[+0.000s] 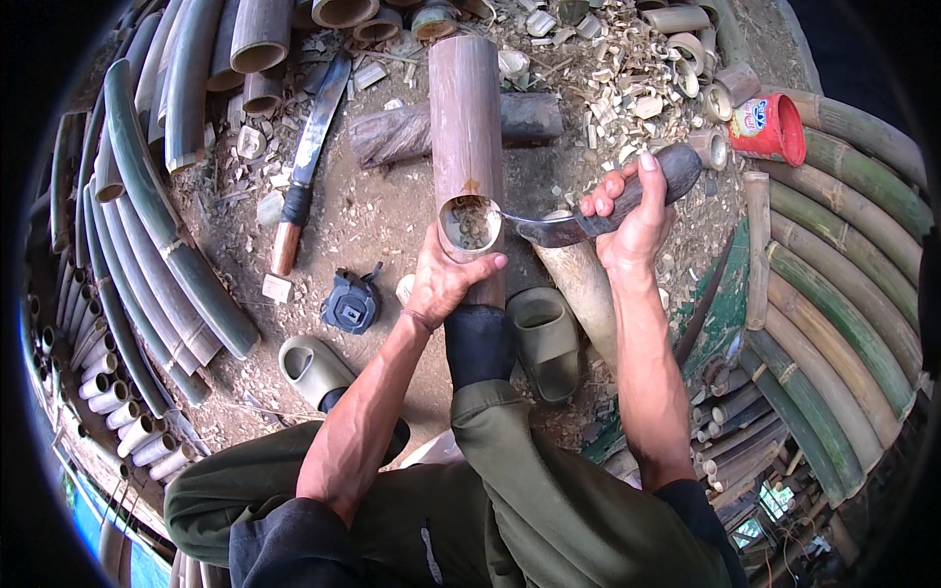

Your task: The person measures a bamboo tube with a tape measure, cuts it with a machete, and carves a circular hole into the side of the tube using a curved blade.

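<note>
A thick bamboo tube (467,118) lies pointing away from me, its near open end facing me with pale curled shavings inside. My left hand (443,274) is closed round the lower left of that end, thumb lying under the rim. My right hand (629,223) grips the dark, bulky handle of a knife (561,232), thumb up along it. The knife's thin curved tip reaches the right side of the tube's rim; whether it cuts in, I cannot tell. Beneath the tube a short dark log (534,118) lies crosswise.
A machete (312,147) and a dark tape measure (351,301) lie on the dirt to the left. Stacked bamboo poles (157,225) line the left; split green bamboo (843,265) lines the right. A red can (769,129) and wood chips (637,78) are at the far right.
</note>
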{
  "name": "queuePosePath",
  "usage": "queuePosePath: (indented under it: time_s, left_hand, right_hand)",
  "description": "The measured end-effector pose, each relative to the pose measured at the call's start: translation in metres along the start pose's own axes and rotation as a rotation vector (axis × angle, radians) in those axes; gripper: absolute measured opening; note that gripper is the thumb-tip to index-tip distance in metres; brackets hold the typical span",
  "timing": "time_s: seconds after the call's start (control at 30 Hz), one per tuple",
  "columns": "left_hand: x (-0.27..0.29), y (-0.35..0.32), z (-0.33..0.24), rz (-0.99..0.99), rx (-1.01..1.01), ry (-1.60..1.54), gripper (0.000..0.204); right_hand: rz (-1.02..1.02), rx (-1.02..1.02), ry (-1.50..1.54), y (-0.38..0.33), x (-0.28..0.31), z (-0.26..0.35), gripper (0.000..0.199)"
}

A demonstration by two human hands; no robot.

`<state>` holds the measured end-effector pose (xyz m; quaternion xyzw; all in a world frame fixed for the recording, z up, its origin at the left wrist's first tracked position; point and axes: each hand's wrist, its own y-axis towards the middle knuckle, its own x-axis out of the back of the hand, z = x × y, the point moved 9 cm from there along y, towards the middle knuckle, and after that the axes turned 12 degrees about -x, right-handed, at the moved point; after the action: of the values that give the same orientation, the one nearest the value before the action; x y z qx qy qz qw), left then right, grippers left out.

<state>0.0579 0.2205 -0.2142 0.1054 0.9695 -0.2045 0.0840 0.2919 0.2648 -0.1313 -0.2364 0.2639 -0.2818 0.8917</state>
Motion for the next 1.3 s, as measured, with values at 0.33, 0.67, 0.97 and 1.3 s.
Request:
queuePosePath:
  time_s: [0.33, 0.67, 0.97, 1.3]
  left_hand:
    - [0.008, -0.007, 0.013, 0.115, 0.100, -0.298, 0.096]
    - [0.009, -0.006, 0.016, 0.107, 0.139, -0.218, 0.092]
    - [0.008, 0.003, 0.012, -0.004, 0.040, -0.018, 0.084]
    - [0.009, -0.002, 0.021, -0.078, 0.051, 0.056, 0.081]
  right_hand:
    - [0.855, 0.783, -0.848, -0.161, -0.090, -0.008, 0.025]
    - [1.024, 0.830, -1.075, -0.189, -0.092, -0.053, 0.017]
    - [1.093, 0.958, -1.213, -0.182, -0.068, -0.071, 0.019]
    - [1.099, 1.091, -1.290, -0.175, -0.038, -0.080, 0.018]
